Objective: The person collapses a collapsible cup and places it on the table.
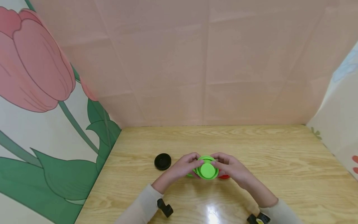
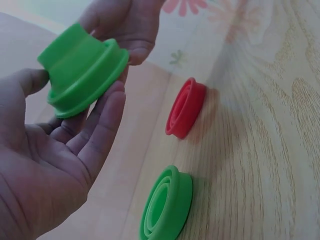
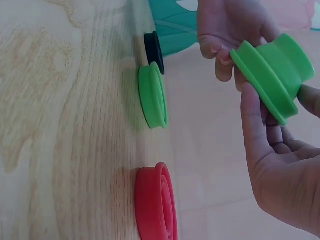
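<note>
A bright green collapsible silicone cup [image 1: 208, 170] [image 2: 80, 70] is held above the table between both hands, its tiers partly pulled out. My left hand [image 1: 183, 165] [image 2: 55, 165] grips one side, with the thumb on the narrower part and fingers under the wide rim. On the opposite side my right hand [image 1: 233, 168] [image 3: 285, 175] grips it in a similar way. Below the hands, a second green collapsible cup [image 2: 169, 205] [image 3: 151, 95] lies folded flat on the wood. Next to it lies a red collapsible cup [image 2: 186, 107] [image 3: 156, 202], also flattened. The hands partly hide both in the head view.
A flat black round piece [image 1: 162, 161] [image 3: 154, 52] lies on the wooden table [image 1: 134, 186] left of the hands. Behind stands a pinkish cloth-like backdrop [image 1: 173, 71]. A panel with painted tulips [image 1: 42, 65] borders the left side.
</note>
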A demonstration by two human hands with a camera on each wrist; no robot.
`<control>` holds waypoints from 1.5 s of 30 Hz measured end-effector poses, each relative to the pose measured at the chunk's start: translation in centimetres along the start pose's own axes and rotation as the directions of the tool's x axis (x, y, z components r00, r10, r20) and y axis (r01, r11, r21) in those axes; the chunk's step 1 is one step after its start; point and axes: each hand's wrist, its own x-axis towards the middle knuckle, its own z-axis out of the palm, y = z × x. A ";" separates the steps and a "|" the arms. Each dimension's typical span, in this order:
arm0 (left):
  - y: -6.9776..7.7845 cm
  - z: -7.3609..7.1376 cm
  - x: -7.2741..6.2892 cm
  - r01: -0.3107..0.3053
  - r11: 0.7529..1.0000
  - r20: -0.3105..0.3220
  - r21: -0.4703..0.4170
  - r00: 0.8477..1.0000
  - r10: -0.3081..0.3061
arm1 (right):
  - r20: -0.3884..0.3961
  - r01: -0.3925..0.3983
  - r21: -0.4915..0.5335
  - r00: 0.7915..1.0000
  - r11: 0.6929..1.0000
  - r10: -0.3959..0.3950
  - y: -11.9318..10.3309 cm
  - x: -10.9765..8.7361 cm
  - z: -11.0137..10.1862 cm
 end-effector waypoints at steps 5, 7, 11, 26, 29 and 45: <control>0.2 0.2 -0.1 0.023 0.999 -0.031 0.039 0.999 -0.022 | 0.021 0.020 -0.031 1.000 0.999 -0.020 -0.1 -0.1 0.3; 0.3 0.3 -0.1 0.027 0.998 -0.042 0.048 0.999 -0.025 | 0.016 0.027 -0.042 1.000 0.999 -0.026 0.0 -0.1 0.4; 0.3 0.3 0.0 0.025 0.998 -0.056 0.066 0.998 -0.022 | -0.008 0.050 -0.084 0.999 0.995 -0.051 0.1 0.0 0.7; 0.1 0.0 0.1 -0.055 0.991 -0.028 -0.119 0.998 0.052 | -0.282 0.066 -0.186 0.952 0.980 -0.118 -0.6 0.6 1.2; 0.2 0.0 0.2 -0.063 0.987 -0.015 -0.146 0.998 0.061 | -0.322 0.029 -0.155 0.943 0.987 -0.078 -0.8 0.6 1.3; -0.6 0.0 1.0 -0.054 0.982 -0.252 -0.181 0.968 0.006 | -0.035 0.002 0.262 0.999 0.965 0.008 -0.3 1.5 0.6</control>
